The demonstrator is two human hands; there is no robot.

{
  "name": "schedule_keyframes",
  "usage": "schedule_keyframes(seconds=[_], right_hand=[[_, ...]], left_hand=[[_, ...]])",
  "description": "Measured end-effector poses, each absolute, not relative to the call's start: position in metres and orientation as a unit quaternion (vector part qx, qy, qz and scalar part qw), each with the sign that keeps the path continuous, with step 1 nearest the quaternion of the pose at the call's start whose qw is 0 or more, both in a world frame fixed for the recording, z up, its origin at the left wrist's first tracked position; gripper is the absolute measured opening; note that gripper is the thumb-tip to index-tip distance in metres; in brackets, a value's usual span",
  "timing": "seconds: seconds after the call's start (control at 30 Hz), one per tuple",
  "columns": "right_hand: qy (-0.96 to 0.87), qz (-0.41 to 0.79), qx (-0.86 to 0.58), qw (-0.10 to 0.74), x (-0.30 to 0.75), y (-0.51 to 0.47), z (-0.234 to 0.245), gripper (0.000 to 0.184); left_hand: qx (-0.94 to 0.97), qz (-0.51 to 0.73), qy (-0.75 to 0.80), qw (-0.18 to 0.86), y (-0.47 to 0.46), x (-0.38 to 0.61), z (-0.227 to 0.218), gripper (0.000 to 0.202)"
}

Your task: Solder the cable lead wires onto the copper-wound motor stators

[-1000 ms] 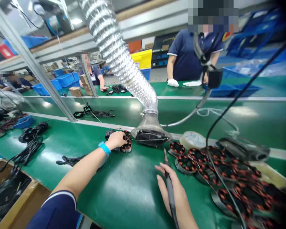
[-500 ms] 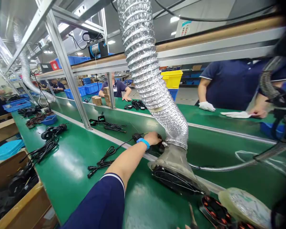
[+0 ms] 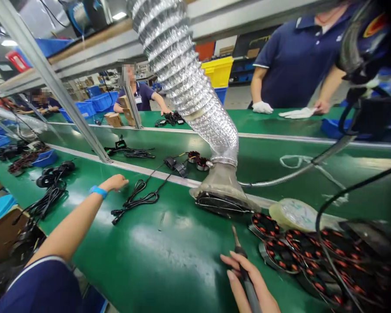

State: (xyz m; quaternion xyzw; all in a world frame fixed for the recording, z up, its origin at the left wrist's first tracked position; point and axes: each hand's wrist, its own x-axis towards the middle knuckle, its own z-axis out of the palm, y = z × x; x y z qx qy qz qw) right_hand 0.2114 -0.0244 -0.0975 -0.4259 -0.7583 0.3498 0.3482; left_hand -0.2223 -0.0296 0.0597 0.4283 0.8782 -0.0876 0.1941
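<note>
My right hand (image 3: 249, 282) is wrapped around a soldering iron (image 3: 245, 271), its tip pointing up and away over the green bench. My left hand (image 3: 115, 182), a blue band at its wrist, hovers over the bench with fingers loosely curled and nothing visible in them. Beside it lie black cables with plugs (image 3: 138, 195), leading back to dark housings (image 3: 176, 166) on the metal strip. Two stators with copper windings (image 3: 198, 161) sit by those housings. Several more copper-wound stators (image 3: 280, 255) are piled to the right of my right hand.
A silver flexible duct (image 3: 195, 82) comes down to a hood (image 3: 220, 184) over the bench. Black wheel-like parts with cables (image 3: 54, 180) lie at left, near an aluminium post (image 3: 57, 82). A roll (image 3: 293, 214) stands behind the stators. Across the bench are co-workers, one wearing white gloves (image 3: 262, 107).
My left hand has left the dark parts beside the hood and moved left, past the cables. The housings and two stators there are now uncovered. My right hand with the soldering iron has come into view.
</note>
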Motion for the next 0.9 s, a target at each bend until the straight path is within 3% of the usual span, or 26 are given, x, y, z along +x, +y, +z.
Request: schedule_keyframes(seconds=[0.23,0.4,0.57,0.7,0.9], right_hand=[[-0.783,0.280,-0.414,0.370,0.204,-0.027,-0.091,0.027],[-0.773,0.260,-0.421,0.397,0.205,-0.024,-0.097,0.026],[-0.737,0.282,-0.454,0.413,0.204,-0.024,-0.106,0.029],[-0.740,0.280,-0.453,0.411,0.202,-0.022,-0.106,0.027],[-0.749,0.262,-0.438,0.423,0.199,-0.018,-0.109,0.026]], left_hand=[[0.471,-0.116,0.855,0.183,-0.025,-0.184,0.008,0.072],[0.545,-0.135,0.802,0.206,0.002,-0.200,0.011,0.037],[0.554,-0.170,0.798,0.165,0.022,-0.215,0.020,0.035],[0.522,-0.147,0.840,0.034,0.042,-0.229,0.057,0.032],[0.432,-0.007,0.870,-0.237,0.084,-0.259,0.168,0.048]])
